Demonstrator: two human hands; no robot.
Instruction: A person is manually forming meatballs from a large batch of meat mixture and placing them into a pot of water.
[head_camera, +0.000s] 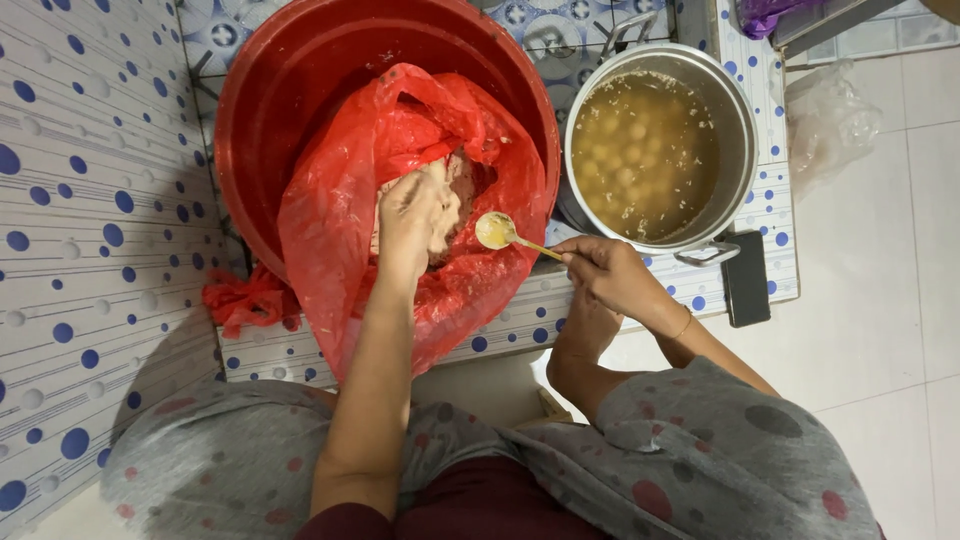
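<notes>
My left hand (412, 215) clenches pale sticky paste inside the red plastic bag (340, 230); my right hand (610, 272) grips the golden metal spoon (497, 231) beside it. Paste could drip off, since the spoon hangs over the bag's edge.

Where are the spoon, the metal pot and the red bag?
spoon (495, 230), head view, on its bowl.
metal pot (745, 110), head view, on its right rim.
red bag (330, 210), head view, on its left side.
</notes>
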